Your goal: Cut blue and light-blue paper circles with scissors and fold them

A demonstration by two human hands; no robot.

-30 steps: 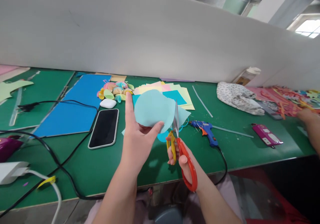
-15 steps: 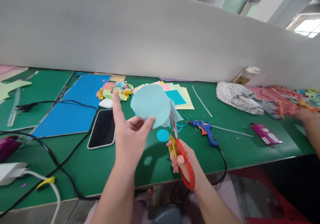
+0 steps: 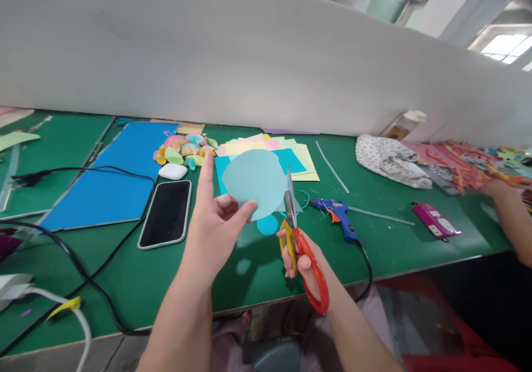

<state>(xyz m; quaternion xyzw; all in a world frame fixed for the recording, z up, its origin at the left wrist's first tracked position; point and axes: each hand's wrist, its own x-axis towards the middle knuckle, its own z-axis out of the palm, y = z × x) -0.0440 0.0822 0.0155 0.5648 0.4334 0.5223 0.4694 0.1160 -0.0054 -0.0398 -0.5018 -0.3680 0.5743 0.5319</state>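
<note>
A pale blue, roughly round piece of paper (image 3: pixel 255 183) is pinched between the thumb and fingers of my left hand (image 3: pixel 214 222), whose index finger points up. My right hand (image 3: pixel 307 261) has its fingers through the red and yellow handles of the scissors (image 3: pixel 310 272). The blades are slightly apart at the right edge of the paper. A small bright blue circle (image 3: pixel 267 225) lies on the green table below the paper. Behind it are bright blue sheets (image 3: pixel 291 160) and a stack of pastel paper (image 3: pixel 310 169), partly hidden.
On the left are a phone (image 3: pixel 166 214), a white case (image 3: pixel 173 171), black cables and a blue board (image 3: pixel 112 178). A blue glue gun (image 3: pixel 338 214) lies right of the scissors. Another person's hand (image 3: pixel 499 192) is at the far right, near orange strips.
The pale paper has turned and lowered slightly, with its right edge still by the blades. The scissor blades have opened a little. The whole view has shifted slightly.
</note>
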